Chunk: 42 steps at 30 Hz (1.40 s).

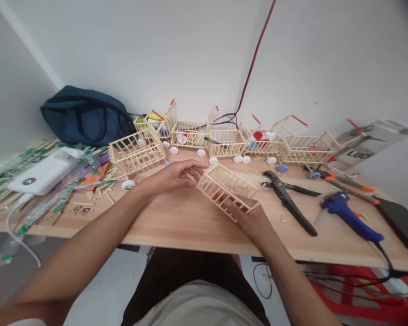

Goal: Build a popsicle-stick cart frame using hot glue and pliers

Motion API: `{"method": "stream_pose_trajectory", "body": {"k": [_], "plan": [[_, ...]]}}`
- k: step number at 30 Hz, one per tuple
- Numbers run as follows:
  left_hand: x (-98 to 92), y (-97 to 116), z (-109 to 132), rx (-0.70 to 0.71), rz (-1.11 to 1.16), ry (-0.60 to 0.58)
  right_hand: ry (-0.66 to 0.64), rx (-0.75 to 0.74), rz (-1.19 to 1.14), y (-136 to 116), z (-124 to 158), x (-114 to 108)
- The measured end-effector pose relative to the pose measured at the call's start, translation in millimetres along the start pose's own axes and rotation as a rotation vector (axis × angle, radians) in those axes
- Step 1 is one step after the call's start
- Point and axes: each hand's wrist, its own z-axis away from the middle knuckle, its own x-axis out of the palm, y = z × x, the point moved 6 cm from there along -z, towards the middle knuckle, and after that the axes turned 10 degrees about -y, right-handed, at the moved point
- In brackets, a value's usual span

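Observation:
A small wooden stick basket [221,183] is tilted above the middle of the table, with its slatted sides facing me. My right hand [243,213] grips its lower right end, with fingers reaching in among the sticks. Beside the basket's left end is my left hand [182,175], its fingers apart and slightly curled; whether the fingertips touch the sticks is hard to tell. Behind my hands stands a row of stick carts with white wheels, among them a cart [138,154] at the left and another cart [308,149] at the right.
Black cutters [287,199], a blue glue gun [353,215] and orange-handled pliers [352,185] lie at the right. A white power bank [46,171], wrapped sticks and a dark blue bag [86,115] occupy the left. The wooden table's [177,231] front edge is near me.

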Motion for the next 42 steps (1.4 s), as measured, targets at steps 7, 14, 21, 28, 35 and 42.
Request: {"method": "stream_pose_trajectory", "body": {"k": [7,14,21,28,35,42], "plan": [[9.2,-9,-11,0.088,0.092,0.134,0.080,0.084,-0.145,-4,0,-28],[11.3,8,-19,0.146,0.124,0.356,0.127,0.140,-0.422,-8,-1,-49],[6.7,39,-10,0.157,0.055,0.482,0.115,0.148,-0.643,-25,-3,-52],[5.5,63,-2,0.239,-0.046,0.621,0.090,0.166,-0.764,-29,-2,-57],[8.7,83,3,0.301,-0.053,0.660,0.051,0.123,-0.704,-38,-4,-60],[10.0,89,7,0.302,-0.091,0.683,0.089,0.099,-0.524,-36,-2,-65]]}}
